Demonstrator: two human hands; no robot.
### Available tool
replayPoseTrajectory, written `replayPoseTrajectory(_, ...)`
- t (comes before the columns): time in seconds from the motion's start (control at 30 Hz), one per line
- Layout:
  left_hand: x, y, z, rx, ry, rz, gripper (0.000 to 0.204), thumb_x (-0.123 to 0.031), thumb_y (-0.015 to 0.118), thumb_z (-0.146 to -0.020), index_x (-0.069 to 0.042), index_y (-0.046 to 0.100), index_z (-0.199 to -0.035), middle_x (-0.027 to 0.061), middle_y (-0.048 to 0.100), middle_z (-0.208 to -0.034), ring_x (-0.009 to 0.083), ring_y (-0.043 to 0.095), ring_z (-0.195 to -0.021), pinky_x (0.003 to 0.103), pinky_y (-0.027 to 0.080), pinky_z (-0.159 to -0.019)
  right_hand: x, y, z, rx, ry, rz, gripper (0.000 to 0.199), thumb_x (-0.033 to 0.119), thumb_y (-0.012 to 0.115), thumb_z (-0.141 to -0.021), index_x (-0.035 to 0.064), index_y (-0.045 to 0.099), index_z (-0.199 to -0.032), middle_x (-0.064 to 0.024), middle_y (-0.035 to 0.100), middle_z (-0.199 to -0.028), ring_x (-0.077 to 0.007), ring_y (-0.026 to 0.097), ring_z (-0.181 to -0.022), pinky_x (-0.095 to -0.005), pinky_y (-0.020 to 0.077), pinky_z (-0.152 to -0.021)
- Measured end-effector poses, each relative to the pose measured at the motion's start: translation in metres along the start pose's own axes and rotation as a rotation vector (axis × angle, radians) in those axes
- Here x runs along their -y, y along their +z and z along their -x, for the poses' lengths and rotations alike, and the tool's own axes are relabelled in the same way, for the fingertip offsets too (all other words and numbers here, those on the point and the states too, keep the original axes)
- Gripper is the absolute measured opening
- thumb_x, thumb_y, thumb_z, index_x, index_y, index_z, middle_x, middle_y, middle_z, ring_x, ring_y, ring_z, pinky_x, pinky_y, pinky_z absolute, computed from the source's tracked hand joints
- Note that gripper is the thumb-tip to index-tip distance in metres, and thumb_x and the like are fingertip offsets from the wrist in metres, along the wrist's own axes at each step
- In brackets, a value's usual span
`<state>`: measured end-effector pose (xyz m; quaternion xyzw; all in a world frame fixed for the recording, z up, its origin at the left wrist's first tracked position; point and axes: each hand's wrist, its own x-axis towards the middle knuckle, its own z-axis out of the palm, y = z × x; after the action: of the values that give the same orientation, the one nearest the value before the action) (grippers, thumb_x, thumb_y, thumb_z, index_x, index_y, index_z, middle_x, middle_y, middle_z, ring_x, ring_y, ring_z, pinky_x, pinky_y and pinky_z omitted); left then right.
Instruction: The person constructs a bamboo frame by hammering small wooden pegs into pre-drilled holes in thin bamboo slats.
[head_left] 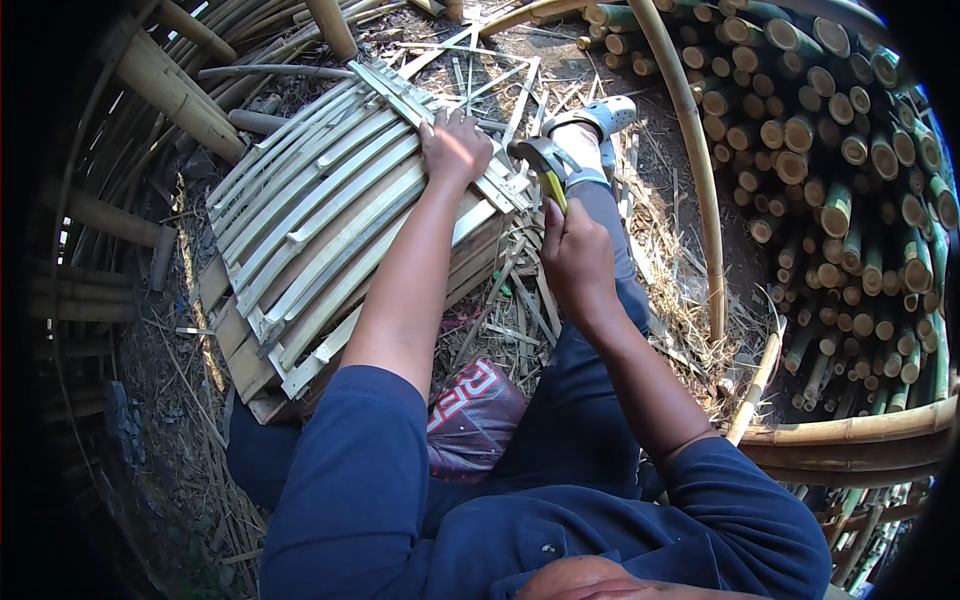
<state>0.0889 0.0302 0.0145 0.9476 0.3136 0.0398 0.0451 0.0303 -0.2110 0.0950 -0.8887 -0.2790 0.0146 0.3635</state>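
My right hand is closed around the yellow handle of a hammer, whose dark metal head is raised beside the far right end of a slatted bamboo panel. My left hand presses on a flat bamboo strip that runs crosswise over the slats' far ends. Whether its fingers pinch anything small, I cannot make out. Pale split bamboo slats lie side by side with narrow gaps between them. Under them are wooden boards, forming a block close to my left leg.
Cut bamboo poles are stacked at the right, ends facing me. A curved bamboo pole stands before them. Bamboo posts rise at the far left. Shavings and loose strips litter the ground around my foot in a light clog.
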Motion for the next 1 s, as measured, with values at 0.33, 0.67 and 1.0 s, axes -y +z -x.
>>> replayPoseTrajectory(0.33,0.004,0.014,-0.009,-0.066,0.020,0.044,0.050,-0.032,0.038,-0.102,-0.013,0.058,-0.143,0.0089,0.048,-0.158,0.0282,0.032,-0.154,0.057,0.018,-0.126,-0.055,0.058,-0.020,0.050,0.165,-0.322,0.044,0.038,0.070,-0.100,-0.0056,0.071,-0.095,-0.0150,0.072,-0.075,-0.0275,0.067,-0.067,-0.0424,0.0525,-0.064)
replayPoseTrajectory(0.67,0.005,0.015,-0.015,-0.021,0.059,0.019,0.050,-0.031,0.042,-0.100,-0.015,0.057,-0.145,0.0089,0.046,-0.159,0.0297,0.032,-0.154,0.059,0.017,-0.126,-0.065,0.088,-0.060,0.144,0.499,-0.772,0.031,0.032,0.077,-0.096,0.0032,0.069,-0.089,0.0065,0.047,-0.059,-0.0051,0.038,-0.046,-0.0292,0.0283,-0.041)
replayPoseTrajectory(1.0,0.007,0.015,-0.012,-0.025,0.079,0.082,0.050,-0.029,0.041,-0.100,-0.012,0.056,-0.145,0.0089,0.049,-0.157,0.0297,0.034,-0.153,0.059,0.018,-0.125,-0.071,0.081,-0.057,0.183,0.513,-0.961,0.028,0.021,0.083,-0.090,0.0016,0.064,-0.091,0.0054,0.050,-0.061,-0.0043,0.039,-0.044,-0.0269,0.0270,-0.040)
